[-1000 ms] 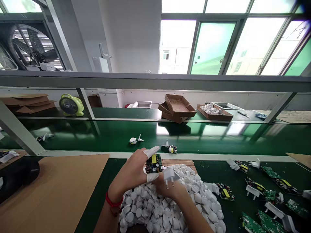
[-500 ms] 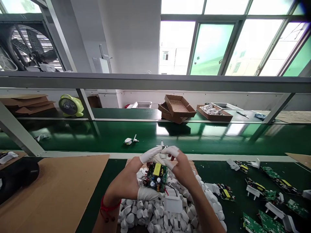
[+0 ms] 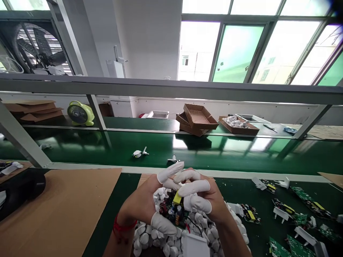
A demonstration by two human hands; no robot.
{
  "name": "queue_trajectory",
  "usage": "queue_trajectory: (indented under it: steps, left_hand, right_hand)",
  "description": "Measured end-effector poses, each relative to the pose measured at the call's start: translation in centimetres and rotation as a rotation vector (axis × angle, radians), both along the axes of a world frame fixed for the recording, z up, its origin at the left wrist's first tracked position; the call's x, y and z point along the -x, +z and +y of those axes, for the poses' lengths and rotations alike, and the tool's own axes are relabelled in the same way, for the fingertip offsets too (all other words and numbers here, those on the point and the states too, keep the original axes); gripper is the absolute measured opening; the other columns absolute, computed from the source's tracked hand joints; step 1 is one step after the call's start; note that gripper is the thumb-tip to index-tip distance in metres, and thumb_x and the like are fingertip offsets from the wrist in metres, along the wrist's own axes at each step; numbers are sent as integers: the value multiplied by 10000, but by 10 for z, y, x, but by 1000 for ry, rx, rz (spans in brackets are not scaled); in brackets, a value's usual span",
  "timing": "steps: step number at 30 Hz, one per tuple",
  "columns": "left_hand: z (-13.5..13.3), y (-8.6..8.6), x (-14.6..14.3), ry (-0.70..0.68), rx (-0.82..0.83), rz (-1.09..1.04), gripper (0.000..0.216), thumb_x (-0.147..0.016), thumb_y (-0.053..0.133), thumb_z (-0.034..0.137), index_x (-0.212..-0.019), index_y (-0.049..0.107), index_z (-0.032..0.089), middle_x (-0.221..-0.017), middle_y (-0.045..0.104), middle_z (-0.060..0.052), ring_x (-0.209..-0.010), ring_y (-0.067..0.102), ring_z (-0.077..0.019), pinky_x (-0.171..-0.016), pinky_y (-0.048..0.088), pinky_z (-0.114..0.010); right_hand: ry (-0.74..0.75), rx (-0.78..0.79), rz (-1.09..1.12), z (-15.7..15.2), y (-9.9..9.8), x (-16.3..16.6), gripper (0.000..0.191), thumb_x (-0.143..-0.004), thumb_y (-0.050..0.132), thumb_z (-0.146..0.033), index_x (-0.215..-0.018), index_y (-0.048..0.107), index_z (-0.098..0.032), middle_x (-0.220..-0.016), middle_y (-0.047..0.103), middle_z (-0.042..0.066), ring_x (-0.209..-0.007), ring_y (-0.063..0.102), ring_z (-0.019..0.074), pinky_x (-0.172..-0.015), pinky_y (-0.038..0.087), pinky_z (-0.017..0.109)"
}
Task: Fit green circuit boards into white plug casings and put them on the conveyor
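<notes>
Between my two hands is a circuit board [image 3: 171, 208] crowded with parts, a yellow transformer [image 3: 177, 198] among them. My left hand [image 3: 150, 200], in white finger cots, grips its left side, thumb at the near edge and fingers behind. My right hand [image 3: 199, 192] curls over the board's upper right, its cot-covered fingertips by the transformer; whether they pinch some small part is hidden. Red and black wires run from the board to a white plug housing [image 3: 197, 246] hanging below. Beneath lies a heap of small white plastic pieces [image 3: 168, 242].
Several circuit boards with white plugs [image 3: 281, 212] lie to the right. A cardboard sheet [image 3: 64, 203] covers the left side. Beyond, a green conveyor belt [image 3: 150, 141] carries small white plug assemblies [image 3: 138, 153]. Cardboard trays [image 3: 199, 119] and a green fan [image 3: 80, 113] stand behind it.
My right hand has come down over the board's upper right, fingers now bent across the transformer. The plug housing hangs slightly lower and further right. The view has shifted a little.
</notes>
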State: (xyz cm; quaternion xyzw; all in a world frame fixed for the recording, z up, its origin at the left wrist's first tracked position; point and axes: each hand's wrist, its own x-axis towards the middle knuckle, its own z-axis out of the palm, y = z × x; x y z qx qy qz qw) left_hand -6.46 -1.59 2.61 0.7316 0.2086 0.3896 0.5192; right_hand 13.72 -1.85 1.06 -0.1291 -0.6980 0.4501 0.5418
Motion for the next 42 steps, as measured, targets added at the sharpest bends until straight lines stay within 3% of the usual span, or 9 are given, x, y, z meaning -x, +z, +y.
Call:
queue_trajectory:
  steps: [5, 10, 13, 16, 21, 26, 33, 38, 42]
  left_hand:
    - [2, -6, -9, -20, -11, -24, 1123, -392, 904, 432, -1400, 437, 261, -1359, 537, -134, -1293, 422, -417, -1089, 322, -507]
    - [2, -9, -20, -86, 96, -155, 1239, -388, 910, 425, -1457, 318, 216, -1245, 622, -149, -1278, 447, -391, -1075, 332, -500]
    - [0, -11, -24, -115, 156, -231, 1239, -429, 898, 436, -1473, 265, 220, -1152, 675, -141, -1223, 514, -370, -1057, 350, -492]
    - [1, -14, -25, -183, 206, -325, 1290, -413, 886, 495, -1483, 211, 243, -1125, 686, -132, -1153, 573, -364, -1008, 399, -492]
    - [2, -22, -26, -182, 274, -341, 1334, -375, 913, 430, -1484, 195, 242, -1032, 709, -105, -973, 668, -317, -889, 489, -421]
    - [5, -25, -33, -253, 273, -401, 1345, -378, 924, 367, -1486, 171, 255, -986, 695, -72, -883, 685, -262, -780, 516, -326]
    - [-3, -14, -36, -231, 274, -365, 1330, -439, 891, 458, -1495, 110, 251, -1154, 629, -107, -1177, 533, -335, -1040, 353, -458]
    - [2, -10, -25, -215, 89, -195, 1315, -376, 894, 493, -1480, 232, 223, -1288, 557, -133, -1274, 427, -381, -1092, 284, -468]
    - [9, -10, -12, -159, -11, -37, 1313, -354, 900, 485, -1472, 267, 218, -1337, 527, -150, -1285, 399, -407, -1096, 276, -485]
  right_hand:
    - [34, 81, 89, -3, -4, 3, 316, -781, 683, -481, -1077, 708, -373, -1111, 686, 48, -1079, 594, 300, -919, 467, 471]
    - [-23, -99, 128, -4, -2, 6, 164, -858, 619, -405, -922, 768, -378, -881, 751, 37, -975, 639, 284, -915, 470, 466]
    - [12, -70, 145, -4, -2, 7, 220, -888, 568, -420, -988, 756, -362, -1012, 730, 58, -995, 634, 292, -898, 483, 477]
    - [116, -40, 129, -4, -5, 8, 321, -844, 588, -532, -1096, 710, -374, -1186, 671, 61, -1088, 600, 320, -940, 453, 503]
    - [110, -62, 204, -2, -10, 11, 318, -729, 735, -501, -1039, 716, -431, -1096, 711, 25, -1071, 611, 301, -947, 453, 486]
    - [167, 2, 264, 0, -12, 13, 242, -706, 769, -467, -931, 764, -378, -1067, 721, 63, -961, 643, 291, -872, 503, 475]
    - [250, 10, 326, 2, -16, 17, 165, -702, 791, -381, -859, 783, -332, -1045, 726, 61, -941, 650, 261, -835, 532, 414]
    - [279, -76, 140, 2, -8, 8, 242, -698, 805, -364, -936, 760, -373, -1041, 736, 19, -1014, 635, 251, -943, 475, 413]
    - [352, -70, 1, 5, 0, 4, 345, -751, 749, -423, -1074, 728, -302, -1237, 648, 50, -1164, 563, 277, -1043, 389, 418]
